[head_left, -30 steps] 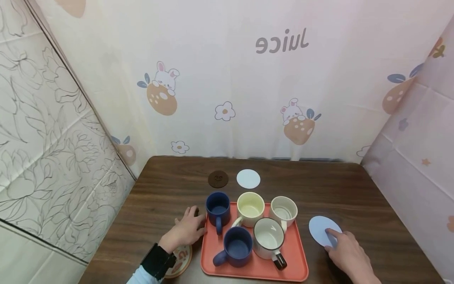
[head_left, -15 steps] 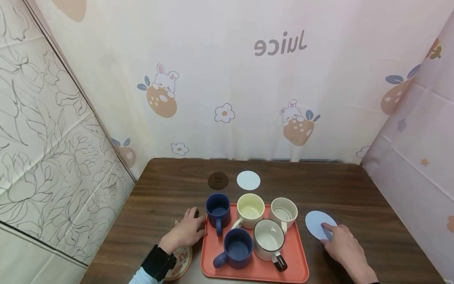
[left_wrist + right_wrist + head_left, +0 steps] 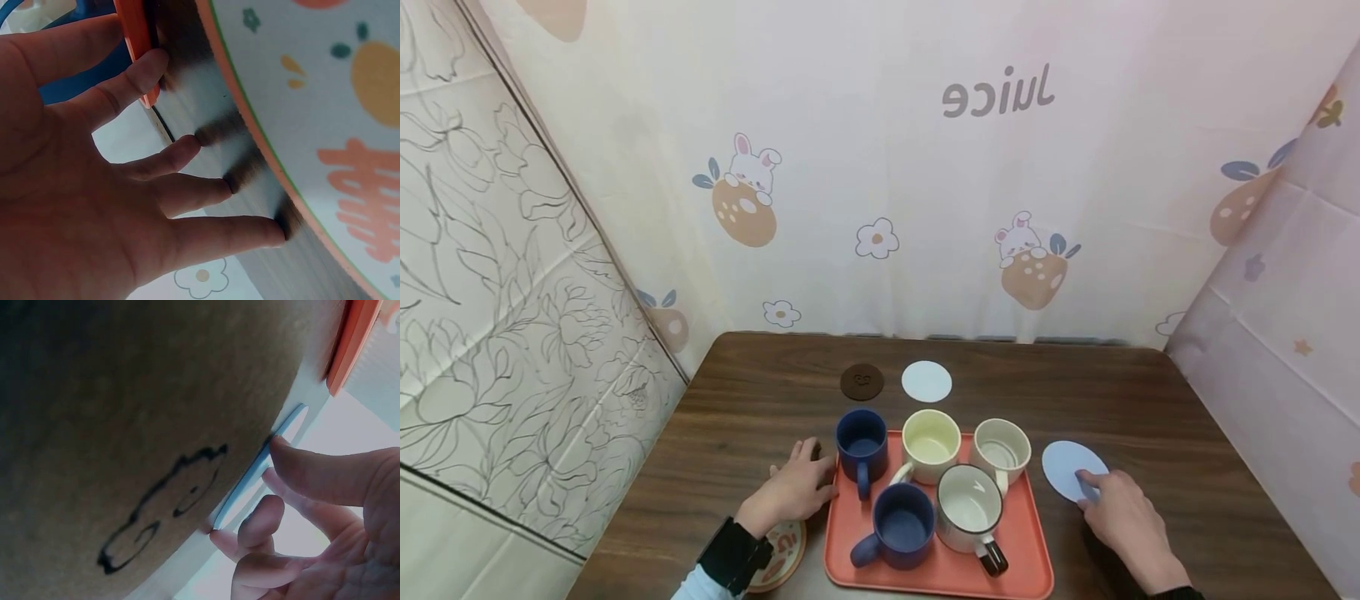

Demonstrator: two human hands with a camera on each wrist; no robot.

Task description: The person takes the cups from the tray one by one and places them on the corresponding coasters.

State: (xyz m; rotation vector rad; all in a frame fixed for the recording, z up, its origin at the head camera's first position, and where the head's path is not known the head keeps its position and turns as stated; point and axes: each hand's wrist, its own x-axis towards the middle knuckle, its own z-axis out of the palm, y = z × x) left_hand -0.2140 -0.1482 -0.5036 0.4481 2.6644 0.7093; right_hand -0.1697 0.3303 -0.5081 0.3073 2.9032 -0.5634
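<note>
Well, closest to the person, a printed round coaster point(image 3: 786, 554) is lying partly under the left wrist, and a brown disc point(image 3: 144, 444) with a black line drawing is showing just below the right wrist. The left hand point(image 3: 796, 489) is resting with its fingers spread, some fingertips meeting the wood-grain table point(image 3: 737, 400) and others touching the left edge of the coral tray point(image 3: 1030, 533). Across from it, the right hand point(image 3: 1123, 512) is pinching a pale blue coaster point(image 3: 1062, 465) between thumb and fingertips, and that coaster is sitting between this grip and the tray. I'm counting five mugs standing upright between the hands: a blue mug point(image 3: 906, 550) nearer the person, its handle pointing towards the left forearm; a black-rimmed white mug point(image 3: 967, 500) just beside it; then, farther off, a dark blue mug point(image 3: 862, 454) just past the left fingertips, a pale yellow mug point(image 3: 931, 450) in the middle, and a cream mug point(image 3: 1000, 450) standing nearest the right grip. Beyond both hands, a dark brown coaster point(image 3: 862, 382) and a white coaster point(image 3: 927, 381) are lying side by side, and behind them a rabbit-printed curtain point(image 3: 880, 158) is hanging.
</note>
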